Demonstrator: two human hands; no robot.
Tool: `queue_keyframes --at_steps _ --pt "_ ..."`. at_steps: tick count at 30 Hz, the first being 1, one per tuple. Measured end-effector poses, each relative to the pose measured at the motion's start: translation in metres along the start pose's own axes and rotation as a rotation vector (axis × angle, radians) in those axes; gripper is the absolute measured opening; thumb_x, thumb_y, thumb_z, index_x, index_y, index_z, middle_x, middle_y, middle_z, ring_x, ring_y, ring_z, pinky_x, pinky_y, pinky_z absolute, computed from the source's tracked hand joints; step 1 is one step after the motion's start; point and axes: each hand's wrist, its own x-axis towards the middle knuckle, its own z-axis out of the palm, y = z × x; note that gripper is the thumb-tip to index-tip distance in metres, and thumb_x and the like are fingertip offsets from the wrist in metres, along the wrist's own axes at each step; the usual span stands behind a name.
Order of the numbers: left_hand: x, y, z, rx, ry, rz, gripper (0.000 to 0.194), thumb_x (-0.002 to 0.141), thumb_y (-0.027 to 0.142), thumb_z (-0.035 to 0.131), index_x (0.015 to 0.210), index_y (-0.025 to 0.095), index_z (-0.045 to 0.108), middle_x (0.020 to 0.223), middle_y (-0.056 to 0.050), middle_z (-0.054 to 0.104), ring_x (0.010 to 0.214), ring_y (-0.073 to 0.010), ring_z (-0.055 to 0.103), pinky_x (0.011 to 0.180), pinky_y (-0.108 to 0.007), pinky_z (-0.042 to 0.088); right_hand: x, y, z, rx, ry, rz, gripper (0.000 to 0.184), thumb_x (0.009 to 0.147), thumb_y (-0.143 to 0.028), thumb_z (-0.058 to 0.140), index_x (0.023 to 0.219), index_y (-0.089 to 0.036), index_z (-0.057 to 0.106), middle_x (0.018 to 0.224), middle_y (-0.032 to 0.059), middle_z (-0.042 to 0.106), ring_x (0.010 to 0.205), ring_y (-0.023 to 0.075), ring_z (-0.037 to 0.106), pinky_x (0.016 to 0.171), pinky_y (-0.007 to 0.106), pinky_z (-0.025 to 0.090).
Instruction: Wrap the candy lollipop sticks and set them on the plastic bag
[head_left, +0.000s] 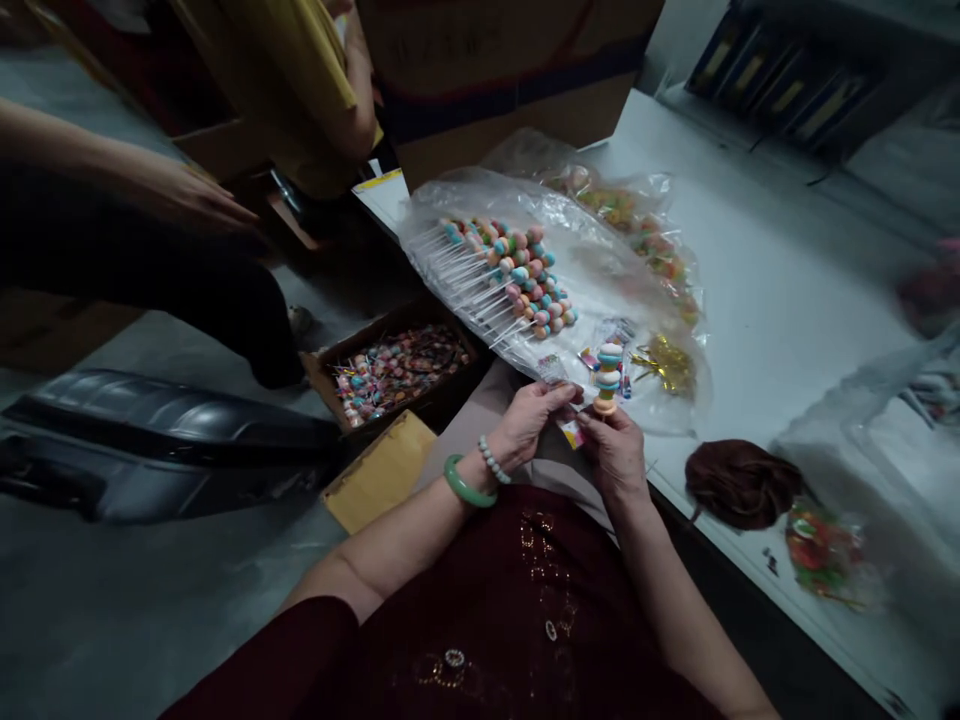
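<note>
My right hand (616, 455) is closed on a candy skewer (608, 370), a stack of pastel balls in white, blue and orange standing upright above the fingers. My left hand (529, 415), with a bead bracelet and a green bangle at its wrist, pinches a small clear plastic wrapper (553, 368). Between the two hands shows a pink and yellow printed piece (572, 433); which hand holds it is unclear. Just beyond, many similar candy skewers (525, 270) lie in rows on a clear plastic sheet (600, 240), near gold twist ties (667, 365).
An open carton (319, 385) of wrapped candies stands below left of the white table (750, 290). Bagged candies (660, 245) lie farther back, before a large cardboard box (517, 60). A brown cloth bundle (742, 483) sits at right. Another person's hand (191, 195) reaches in at left, above a dark suitcase (172, 440).
</note>
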Motion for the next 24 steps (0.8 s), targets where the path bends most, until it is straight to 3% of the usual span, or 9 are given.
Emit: queue_keyframes --at_steps 4,11,18,21,24 --pt "-0.002 -0.007 0.008 0.044 -0.037 -0.024 0.030 0.055 0.027 0.088 0.076 0.010 0.074 0.074 -0.006 0.071 0.067 -0.0117 0.060 0.072 -0.026 0.045 -0.003 0.002 -0.015 0.048 -0.035 0.046 0.034 0.051 -0.025 0.083 0.082 -0.018 0.073 0.077 0.0004 0.072 0.069 0.0161 0.064 0.070 0.032 0.053" --pt "-0.008 -0.009 0.017 0.200 -0.081 -0.080 0.025 0.058 0.022 0.086 0.080 0.011 0.077 0.079 -0.006 0.073 0.069 -0.0119 0.062 0.070 -0.023 0.045 -0.002 0.003 -0.030 0.131 -0.060 0.019 0.034 0.056 -0.028 0.082 0.087 -0.019 0.074 0.087 0.0034 0.075 0.079 0.0205 0.068 0.079 0.037 0.054" --pt "0.002 -0.032 0.017 0.205 -0.016 -0.070 0.031 0.057 0.025 0.088 0.082 0.010 0.077 0.082 -0.007 0.075 0.073 -0.0129 0.064 0.076 -0.025 0.048 -0.001 0.004 -0.038 0.173 -0.079 -0.045 0.027 0.062 -0.031 0.079 0.086 -0.019 0.072 0.081 0.0008 0.071 0.072 0.0155 0.062 0.071 0.030 0.051" --pt "0.011 -0.038 0.018 0.156 0.071 -0.037 0.029 0.056 0.024 0.088 0.078 0.010 0.076 0.078 -0.005 0.074 0.068 -0.0112 0.062 0.073 -0.025 0.048 0.001 0.006 -0.044 0.125 -0.025 -0.053 0.027 0.066 -0.038 0.078 0.081 -0.019 0.066 0.061 -0.0053 0.056 0.051 0.0081 0.044 0.051 0.023 0.039" --pt "0.017 -0.039 0.022 0.091 0.096 -0.026 0.031 0.055 0.023 0.088 0.080 0.011 0.074 0.078 -0.004 0.073 0.068 -0.0110 0.062 0.072 -0.024 0.048 0.004 0.008 -0.047 0.012 -0.041 -0.097 0.030 0.072 -0.045 0.074 0.084 -0.020 0.063 0.057 -0.0076 0.048 0.046 0.0067 0.033 0.044 0.022 0.030"
